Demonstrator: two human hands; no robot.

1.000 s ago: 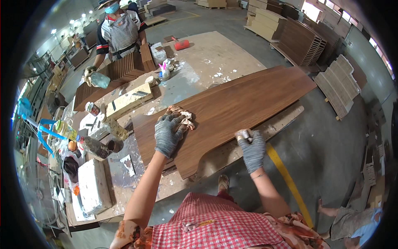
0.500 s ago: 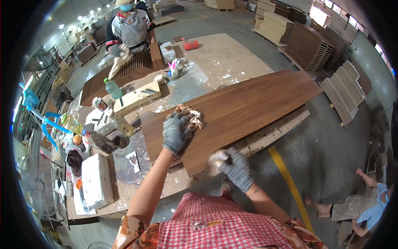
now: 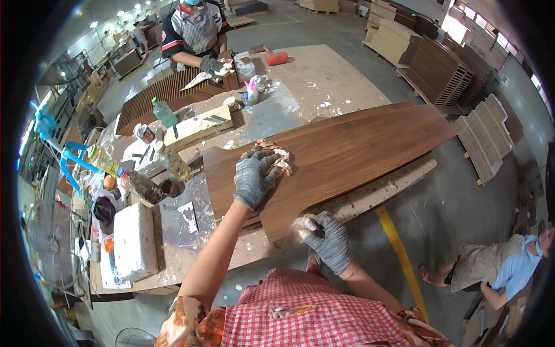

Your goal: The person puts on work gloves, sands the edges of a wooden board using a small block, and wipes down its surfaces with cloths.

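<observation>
A long brown wooden panel [image 3: 358, 144] with a curved edge lies across the workbench, on top of at least one similar board. My left hand [image 3: 253, 178], in a grey knit glove, presses a crumpled stained rag [image 3: 282, 161] onto the panel's left part, fingers bent over the cloth. At the panel's near edge, my right hand [image 3: 328, 240], gloved the same way, grips a pale wadded cloth [image 3: 305, 224] against the curved corner. A paint-spotted support board [image 3: 393, 184] shows beneath the panel's near side.
Bottles [image 3: 139, 186], a tin can [image 3: 143, 133] and a white block [image 3: 134, 240] crowd the bench's left side. Across it, a co-worker [image 3: 199, 34] wipes a row of brown slats [image 3: 167, 95]. A red mallet [image 3: 277, 58] lies far back. Another person [image 3: 509, 272] is at right.
My right hand with its cloth has shifted slightly down along the panel's edge; my left hand stays on the rag. The co-worker's hand and cloth have moved right across the slats.
</observation>
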